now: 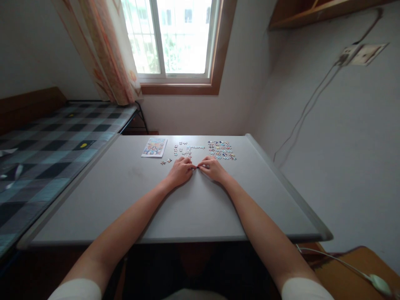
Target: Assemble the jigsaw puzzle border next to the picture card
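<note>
Pinching small dark piece (197, 167) in closed grip of both left hand (181, 170) and right hand (213, 168) | holding it nearer than and right of picture card (154, 148) | facing puzzle pieces (221, 146) right of card

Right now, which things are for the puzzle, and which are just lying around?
Probably for the puzzle:
left hand and right hand, small dark item between them
puzzle pieces
colourful picture sheet
table

Probably just around:
bed
curtain
wall socket
hanging cord

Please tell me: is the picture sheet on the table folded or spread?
Spread: the picture sheet lies flat on the table, its printed face up, left of the left hand; no folded part shows.
</note>
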A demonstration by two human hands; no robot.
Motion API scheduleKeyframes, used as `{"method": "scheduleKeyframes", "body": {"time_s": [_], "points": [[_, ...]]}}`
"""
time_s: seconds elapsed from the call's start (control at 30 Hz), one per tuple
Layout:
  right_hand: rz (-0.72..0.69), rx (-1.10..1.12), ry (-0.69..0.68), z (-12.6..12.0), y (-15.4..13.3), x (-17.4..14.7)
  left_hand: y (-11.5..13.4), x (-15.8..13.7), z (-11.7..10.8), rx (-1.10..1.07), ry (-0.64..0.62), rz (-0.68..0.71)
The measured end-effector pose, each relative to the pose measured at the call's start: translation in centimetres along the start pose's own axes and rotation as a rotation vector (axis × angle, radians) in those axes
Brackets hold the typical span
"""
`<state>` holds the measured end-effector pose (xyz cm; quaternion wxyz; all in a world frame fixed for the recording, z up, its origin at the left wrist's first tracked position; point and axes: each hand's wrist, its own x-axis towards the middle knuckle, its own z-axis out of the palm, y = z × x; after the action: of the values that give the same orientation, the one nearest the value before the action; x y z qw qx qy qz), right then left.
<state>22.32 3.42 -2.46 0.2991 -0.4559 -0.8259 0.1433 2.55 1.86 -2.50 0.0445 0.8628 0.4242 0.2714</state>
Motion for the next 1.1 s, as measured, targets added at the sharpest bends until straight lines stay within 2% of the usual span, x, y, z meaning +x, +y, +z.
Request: {"method": "scheduleKeyframes", "body": {"time_s": [0.13,0.2,0.33,0.4,0.5,0.6,0.73,0.8,1.1], "points": [[0.003,0.027,0.009,-0.1,-0.2,-0.1,0.2,0.0,0.1,0.005,0.011,0.006],[0.0,0.042,0.006,-0.2,-0.4,-0.1,0.2,0.1,0.0,-0.002,0.058,-0.051],[0.013,0.06,-0.018,-0.1,-0.3,-0.1,-0.7,0.5,-1.4,-0.001,0.235,-0.324],[0.018,0.069,-0.01,0.0,-0.3,-0.1,-1.7,0.6,-2.6,0.037,0.28,-0.485],[0.012,0.102,0.042,0.0,-0.1,0.0,-3.5,0.5,-4.5,0.112,0.28,-0.71],[0.004,0.118,0.088,0.0,-0.1,0.1,-4.9,0.4,-5.8,0.138,0.211,-0.829],[-0.003,0.111,0.094,0.0,0.0,0.1,-5.7,0.2,-6.2,0.102,0.054,-0.857],[-0.004,0.114,0.092,0.1,0.0,0.1,-5.7,0.1,-5.9,0.094,0.014,-0.839],[0.013,0.125,0.078,0.0,0.0,0.0,-5.6,-0.2,-5.1,0.135,-0.005,-0.783]]}}
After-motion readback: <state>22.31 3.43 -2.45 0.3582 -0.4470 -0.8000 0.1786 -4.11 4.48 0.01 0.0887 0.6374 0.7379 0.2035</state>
